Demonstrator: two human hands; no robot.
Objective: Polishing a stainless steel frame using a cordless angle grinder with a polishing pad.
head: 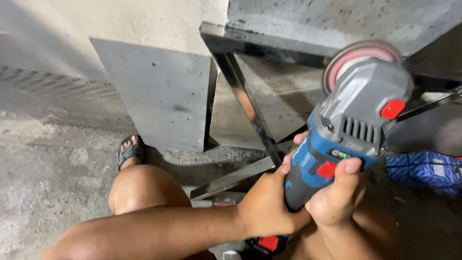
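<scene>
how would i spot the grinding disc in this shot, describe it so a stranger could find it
Start at the steel frame leaning against the wall, then follow the blue and grey angle grinder gripped by the left hand and right hand. At its far end sits the disc: the only round, pinkish-red thing among straight grey metal.

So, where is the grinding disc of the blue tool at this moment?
In the head view, the grinding disc is at the upper right, against the metal frame, above both hands: left hand and right hand grip the blue angle grinder.
</scene>
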